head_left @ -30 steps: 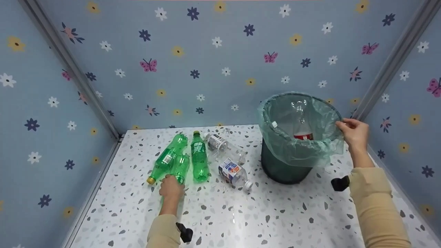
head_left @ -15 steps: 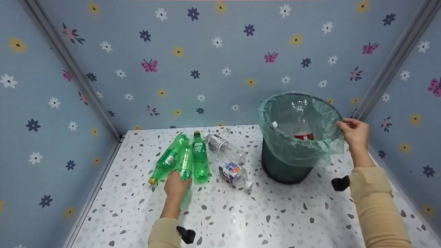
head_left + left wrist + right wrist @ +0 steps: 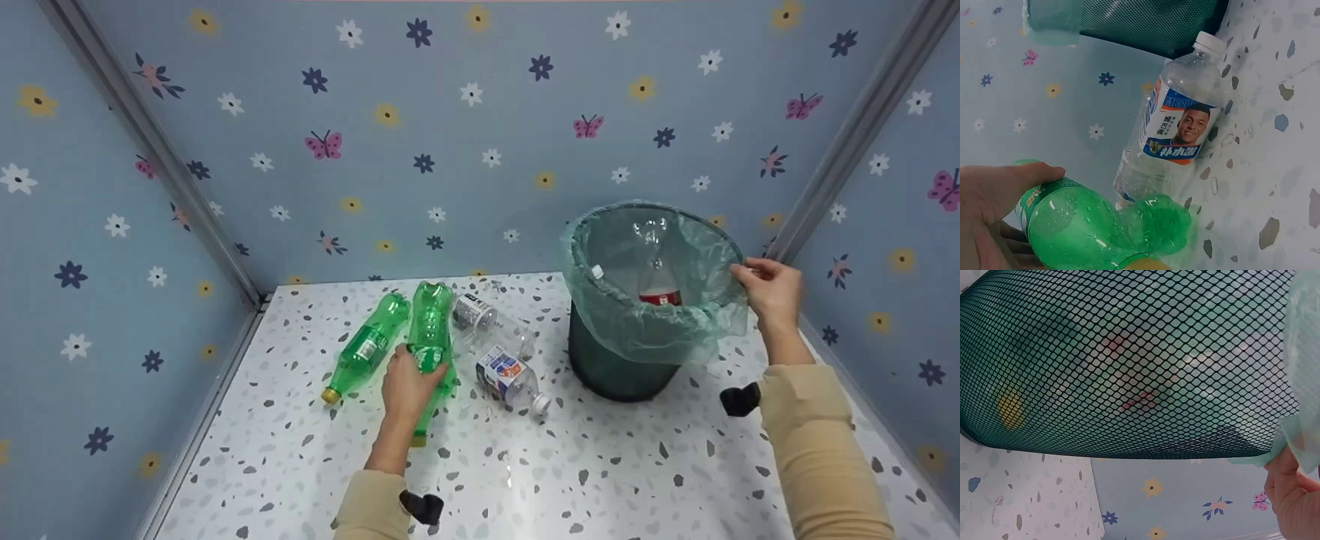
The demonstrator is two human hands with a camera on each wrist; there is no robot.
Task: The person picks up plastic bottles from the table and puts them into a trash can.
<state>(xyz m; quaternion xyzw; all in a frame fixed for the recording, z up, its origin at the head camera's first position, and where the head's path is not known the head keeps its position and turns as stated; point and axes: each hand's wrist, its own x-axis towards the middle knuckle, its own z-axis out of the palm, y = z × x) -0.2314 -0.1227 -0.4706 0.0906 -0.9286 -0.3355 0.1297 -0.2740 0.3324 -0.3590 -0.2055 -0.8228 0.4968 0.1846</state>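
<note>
My left hand (image 3: pixel 407 388) grips a green plastic bottle (image 3: pixel 430 319) around its label, the yellow-capped end toward me. In the left wrist view the thumb lies across that bottle (image 3: pixel 1072 222). Behind it, a second green bottle (image 3: pixel 1165 225) is mostly hidden. A third green bottle (image 3: pixel 366 351) with a yellow cap lies to the left. To the right are clear bottles, one with a blue-and-orange label (image 3: pixel 504 373) and another with a white label (image 3: pixel 474 310). My right hand (image 3: pixel 776 294) pinches the rim of a green bag (image 3: pixel 660 341) lining a dark mesh bin (image 3: pixel 619 367).
Inside the bin stands a clear bottle with a red label (image 3: pixel 654 255); a white cap (image 3: pixel 597 271) shows by its near-left rim. Blue flowered panels (image 3: pixel 465 135) enclose the speckled white table (image 3: pixel 540 480) at the back and sides.
My left hand has lifted the green bottle and carried it rightward from beside the leftmost one, so it now covers most of the second green bottle. My right hand stays at the bin rim.
</note>
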